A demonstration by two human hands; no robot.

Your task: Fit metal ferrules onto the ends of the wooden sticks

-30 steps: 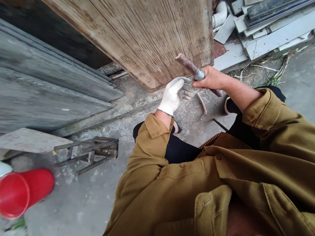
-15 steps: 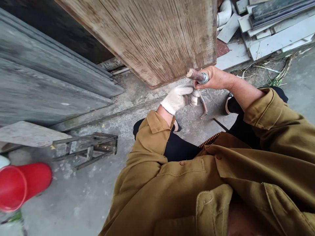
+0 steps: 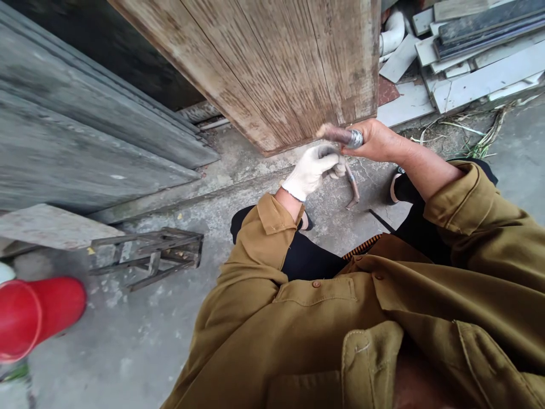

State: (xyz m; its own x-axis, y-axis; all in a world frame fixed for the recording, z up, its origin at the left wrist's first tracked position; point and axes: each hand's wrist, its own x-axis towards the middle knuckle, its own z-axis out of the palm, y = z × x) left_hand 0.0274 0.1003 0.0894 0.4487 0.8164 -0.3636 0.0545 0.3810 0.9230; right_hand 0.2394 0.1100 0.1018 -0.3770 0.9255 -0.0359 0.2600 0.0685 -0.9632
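Observation:
My right hand (image 3: 372,140), bare, is wrapped round a thick brown wooden stick (image 3: 334,134) whose near part is bound with silvery wire (image 3: 355,138). The stick's rough pale end points left and is a little blurred. Close below it, my left hand (image 3: 310,170) wears a white knitted glove. Its fingers are curled and pinched; what lies between them is hidden. A bent, brownish piece (image 3: 352,186) hangs below the gloved fingertips, its upper end hidden by the hands, so I cannot tell what it joins.
A wooden plank door (image 3: 281,74) stands just ahead of my hands. At the left are a small wooden stool (image 3: 159,250) on its side, a board (image 3: 59,226) and a red bucket (image 3: 59,309). White boards (image 3: 489,76) and a white pipe (image 3: 392,34) lie at the right.
My left hand has turned slightly, its fingers now curled closer under the stick. The stick in my right hand has tilted a little, its pale end shifting left and down.

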